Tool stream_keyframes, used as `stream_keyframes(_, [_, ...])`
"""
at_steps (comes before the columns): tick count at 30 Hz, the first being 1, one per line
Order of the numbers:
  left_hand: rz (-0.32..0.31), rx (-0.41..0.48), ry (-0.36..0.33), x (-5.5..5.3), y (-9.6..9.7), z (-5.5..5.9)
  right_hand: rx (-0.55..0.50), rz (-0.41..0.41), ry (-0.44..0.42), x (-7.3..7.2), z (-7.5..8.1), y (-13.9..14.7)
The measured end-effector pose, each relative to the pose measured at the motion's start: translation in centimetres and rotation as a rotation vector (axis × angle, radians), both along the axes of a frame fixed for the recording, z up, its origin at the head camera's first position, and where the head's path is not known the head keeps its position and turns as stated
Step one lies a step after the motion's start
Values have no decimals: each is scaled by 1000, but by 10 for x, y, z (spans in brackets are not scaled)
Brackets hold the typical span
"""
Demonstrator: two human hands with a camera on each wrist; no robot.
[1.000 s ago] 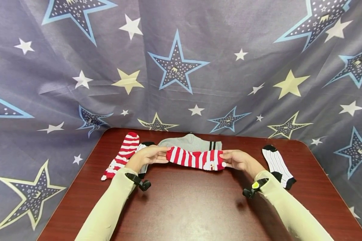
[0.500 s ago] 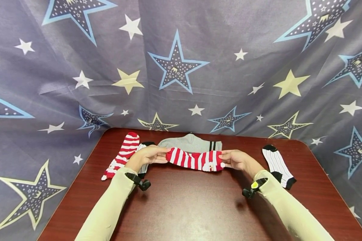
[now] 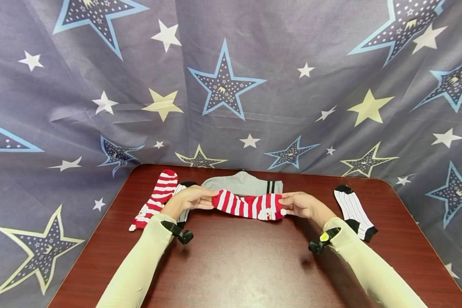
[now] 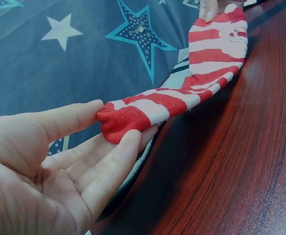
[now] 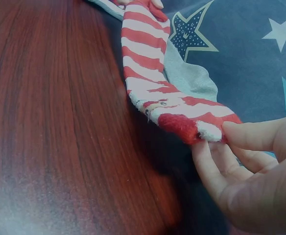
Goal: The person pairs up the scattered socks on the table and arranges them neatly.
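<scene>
A red-and-white striped sock [image 3: 248, 206] with a Santa face and a white pom-pom is stretched sideways between both hands, sagging a little in the middle. My left hand [image 3: 192, 199] pinches its red toe end between thumb and fingers; the left wrist view shows the toe [image 4: 126, 122] bunched there. At the cuff, my right hand [image 3: 301, 204] pinches the edge beside the pom-pom [image 5: 209, 131], thumb on top and fingers underneath. Directly behind the held sock lies a grey sock [image 3: 240, 184] with two black bands, its lower edge partly covered in the head view.
On the left of the brown table [image 3: 235, 265] lies a matching striped sock [image 3: 159, 194]. Beside it, a white sock with black toe [image 3: 188, 184] is partly hidden by the left hand. A pinstriped white sock [image 3: 353, 207] with black ends lies at right. Starry cloth [image 3: 292, 119] hangs behind.
The held sock has sunk slightly toward the person, and its cuff end has shifted a touch left with the right hand. Both grips stay the same.
</scene>
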State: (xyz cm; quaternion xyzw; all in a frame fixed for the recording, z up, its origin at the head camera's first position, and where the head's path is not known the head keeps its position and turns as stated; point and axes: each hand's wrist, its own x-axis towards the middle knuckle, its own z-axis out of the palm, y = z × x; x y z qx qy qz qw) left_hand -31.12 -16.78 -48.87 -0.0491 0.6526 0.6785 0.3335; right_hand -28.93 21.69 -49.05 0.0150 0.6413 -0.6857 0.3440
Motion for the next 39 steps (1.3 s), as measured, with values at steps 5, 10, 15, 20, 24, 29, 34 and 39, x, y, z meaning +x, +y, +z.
stream_keyframes(5, [17, -31, 1, 2, 0, 1, 10, -4, 4, 0, -1, 0])
stream_keyframes(10, [17, -52, 8, 3, 1, 1, 19, -16, 3, 0, -1, -1])
stream_keyframes(15, [15, -78, 17, 3, 3, -1, 29, -17, 2, 0, -1, -1])
stream_keyframes(20, [16, -90, 18, 3, 4, -2, 35, -16, -1, 0, -1, -2])
stream_keyframes(24, [16, -98, 15, 3, 3, 0, 45, -18, 0, 0, -1, -3])
stream_keyframes(29, [18, -115, 12, 2, 2, 5, 53, -8, 6, 0, -1, -4])
stream_keyframes(34, [-23, -136, 21, 3, 2, 6, 61, -17, 2, 1, -1, -4])
stream_keyframes(39, [-25, -157, 29, 2, 2, 4, 101, -39, 20, 1, -1, -5])
